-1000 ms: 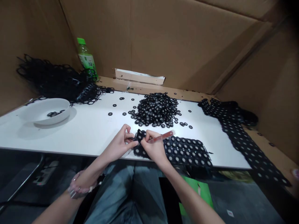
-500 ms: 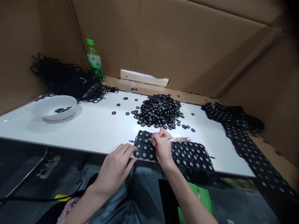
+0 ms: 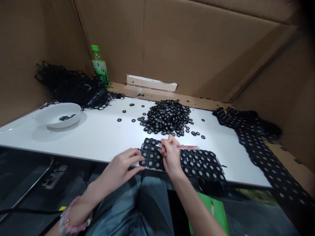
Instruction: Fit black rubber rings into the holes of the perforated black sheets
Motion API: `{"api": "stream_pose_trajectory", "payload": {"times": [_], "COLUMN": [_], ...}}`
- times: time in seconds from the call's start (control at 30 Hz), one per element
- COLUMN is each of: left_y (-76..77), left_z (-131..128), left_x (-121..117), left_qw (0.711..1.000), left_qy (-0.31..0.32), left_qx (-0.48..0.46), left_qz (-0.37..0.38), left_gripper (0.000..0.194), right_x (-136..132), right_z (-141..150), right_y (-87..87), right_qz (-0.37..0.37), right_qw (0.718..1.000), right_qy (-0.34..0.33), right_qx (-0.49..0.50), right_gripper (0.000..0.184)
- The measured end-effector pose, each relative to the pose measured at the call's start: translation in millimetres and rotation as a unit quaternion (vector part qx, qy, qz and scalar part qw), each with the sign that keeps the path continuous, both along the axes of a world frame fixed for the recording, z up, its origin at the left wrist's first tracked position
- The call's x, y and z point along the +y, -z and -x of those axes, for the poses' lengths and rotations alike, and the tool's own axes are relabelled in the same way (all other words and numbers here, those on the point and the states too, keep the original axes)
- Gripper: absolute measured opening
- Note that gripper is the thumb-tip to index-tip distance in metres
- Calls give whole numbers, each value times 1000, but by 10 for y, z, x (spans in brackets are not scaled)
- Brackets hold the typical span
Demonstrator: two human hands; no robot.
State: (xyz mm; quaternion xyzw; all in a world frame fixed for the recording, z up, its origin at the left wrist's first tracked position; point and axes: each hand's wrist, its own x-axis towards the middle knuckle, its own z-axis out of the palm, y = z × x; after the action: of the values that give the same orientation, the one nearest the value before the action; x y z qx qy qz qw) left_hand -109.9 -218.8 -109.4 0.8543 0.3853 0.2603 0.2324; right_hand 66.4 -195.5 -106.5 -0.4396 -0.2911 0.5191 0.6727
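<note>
The sheet (image 3: 201,164) lies at the near edge of the surface (image 3: 103,136); my right grip (image 3: 171,158) pinches the tool (image 3: 189,147), my unclenched left grip (image 3: 123,164) has dropped to the sheet's near-left corner, likely steadying it.

Light falls brightest on the worktop (image 3: 105,137); beneath it, the floor (image 3: 24,173) is dim. Upon it, a white bowl (image 3: 49,113) casts a soft shadow.

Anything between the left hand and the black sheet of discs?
Nothing visible. The left hand is at the near left corner of the black sheet; the right hand, holding a slim tool, is farther right, and the loose disc pile lies beyond the sheet.
</note>
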Motion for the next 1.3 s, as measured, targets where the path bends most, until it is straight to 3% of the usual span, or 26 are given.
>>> {"api": "stream_pose_trajectory", "payload": {"times": [0.13, 0.23, 0.33, 0.5, 0.63, 0.87, 1.0, 1.3], "left_y": [-63, -39, 24, 9, -96, -148, -136, -72], "left_z": [-21, -21, -35, -197, -302, -259, -274, -243], "left_x": [89, 122, 90, -26, -49, -41, -38, -3], "left_qw": [999, 997, 996, 993, 975, 959, 952, 924], "left_qy": [29, 65, 20, -105, -177, -178, -192, -195], "left_qx": [12, 29, 28, -41, -75, -98, -115, -216], "left_qz": [19, -38, -76, 32, 113, 198, 210, 247], "left_gripper": [15, 19, 22, 12, 21, 29, 26, 31], "right_x": [2, 4, 11, 7, -33, -120, -138, -150], "right_z": [-8, -9, -6, 4, 5, -7, 15, 33], "right_y": [-9, -23, -34, -15, -6, -40, -7, 6], "right_qz": [6, 5, 4, -6, -41, -12, 0, -55], "right_qw": [1000, 999, 999, 999, 998, 979, 968, 931], "right_qy": [-3, -4, -7, 2, -3, -137, -111, -91], "right_qx": [19, 33, 46, 36, -45, -147, -225, -349], "right_gripper": [35, 36, 37, 37, 34, 29, 27, 23]}}
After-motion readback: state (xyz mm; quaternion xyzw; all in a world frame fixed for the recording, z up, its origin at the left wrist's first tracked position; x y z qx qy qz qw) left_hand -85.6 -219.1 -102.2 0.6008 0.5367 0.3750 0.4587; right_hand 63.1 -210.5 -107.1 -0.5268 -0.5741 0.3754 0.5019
